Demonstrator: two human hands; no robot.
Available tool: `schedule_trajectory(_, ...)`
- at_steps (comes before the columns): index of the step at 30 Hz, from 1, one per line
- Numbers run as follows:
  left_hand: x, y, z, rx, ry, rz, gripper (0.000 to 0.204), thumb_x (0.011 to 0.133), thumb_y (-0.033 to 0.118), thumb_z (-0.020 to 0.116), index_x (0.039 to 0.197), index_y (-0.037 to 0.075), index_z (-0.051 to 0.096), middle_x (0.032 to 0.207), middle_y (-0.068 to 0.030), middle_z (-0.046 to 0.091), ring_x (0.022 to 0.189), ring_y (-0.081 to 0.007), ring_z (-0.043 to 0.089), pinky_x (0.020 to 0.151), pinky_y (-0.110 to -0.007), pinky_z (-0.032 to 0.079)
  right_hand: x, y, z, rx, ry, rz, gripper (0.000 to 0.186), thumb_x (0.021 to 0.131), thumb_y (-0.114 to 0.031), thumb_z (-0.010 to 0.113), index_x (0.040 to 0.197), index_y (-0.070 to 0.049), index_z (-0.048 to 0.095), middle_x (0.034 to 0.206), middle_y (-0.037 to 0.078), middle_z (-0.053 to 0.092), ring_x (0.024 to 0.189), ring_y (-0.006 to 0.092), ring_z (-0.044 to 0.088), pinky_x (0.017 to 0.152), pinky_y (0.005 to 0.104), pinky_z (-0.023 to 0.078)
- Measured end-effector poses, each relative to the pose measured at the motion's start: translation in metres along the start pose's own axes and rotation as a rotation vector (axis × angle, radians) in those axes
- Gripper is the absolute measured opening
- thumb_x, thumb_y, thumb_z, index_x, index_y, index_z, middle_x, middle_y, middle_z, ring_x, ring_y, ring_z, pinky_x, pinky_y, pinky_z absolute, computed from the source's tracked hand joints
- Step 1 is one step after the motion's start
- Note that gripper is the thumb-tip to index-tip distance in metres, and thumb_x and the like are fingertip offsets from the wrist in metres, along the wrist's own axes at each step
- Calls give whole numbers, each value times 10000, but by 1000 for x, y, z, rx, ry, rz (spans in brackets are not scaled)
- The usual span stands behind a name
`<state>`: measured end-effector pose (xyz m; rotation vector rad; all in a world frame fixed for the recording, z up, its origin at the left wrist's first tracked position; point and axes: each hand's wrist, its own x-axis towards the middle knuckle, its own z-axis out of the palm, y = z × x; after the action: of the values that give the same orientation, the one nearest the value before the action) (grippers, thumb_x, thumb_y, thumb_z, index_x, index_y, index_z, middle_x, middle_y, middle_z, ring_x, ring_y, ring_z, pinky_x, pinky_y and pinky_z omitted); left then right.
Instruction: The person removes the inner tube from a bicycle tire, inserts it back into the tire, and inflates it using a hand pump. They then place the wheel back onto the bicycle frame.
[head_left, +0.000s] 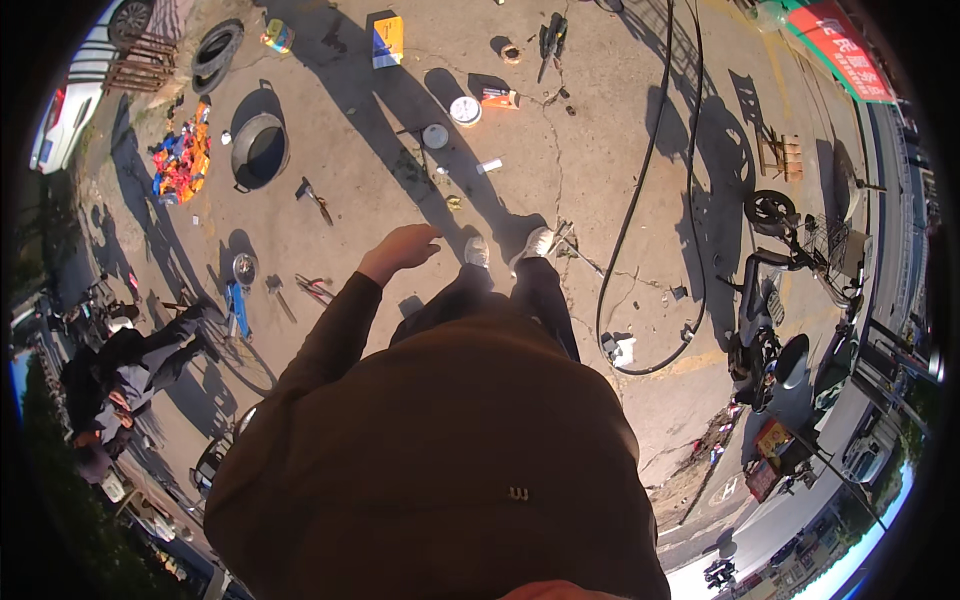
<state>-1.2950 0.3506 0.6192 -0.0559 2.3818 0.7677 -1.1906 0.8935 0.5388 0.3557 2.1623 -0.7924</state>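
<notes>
My left hand hangs over the pavement in front of my body, fingers loosely stretched toward the right, and nothing shows in it. My right hand is out of view. Past my left hand, toward the upper left, a hammer lies on the ground. Beyond my white shoes are a crumpled yellowish scrap and a small white box. Close to my right foot lies a metal tool with crossed bars. Pliers-like tools with red handles rest left of my forearm.
A dark metal basin, tyres and round tins stand farther out. A black hose loops on the right, before a parked electric bike. Another person is at the left beside a bicycle wheel.
</notes>
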Motion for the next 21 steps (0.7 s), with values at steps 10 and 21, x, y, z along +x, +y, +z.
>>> schedule_trajectory(10,-89,-38,93,-186,136,-279,330,859,263,614,1119,60,612,1029,-161,656,982,-347,619,822,-453,495,128,-61,-89,-42,-182,22,318,884,-201,528,1058,54,604,964,189,655,830,246,658,685,361,522)
schedule_trajectory(21,-157,-20,186,-525,367,-684,340,872,293,597,1133,75,612,1043,-159,656,1002,-354,614,834,-452,489,217,-301,-75,-77,-359,-194,302,898,-169,538,1148,2,537,1066,147,612,816,265,662,679,364,553)
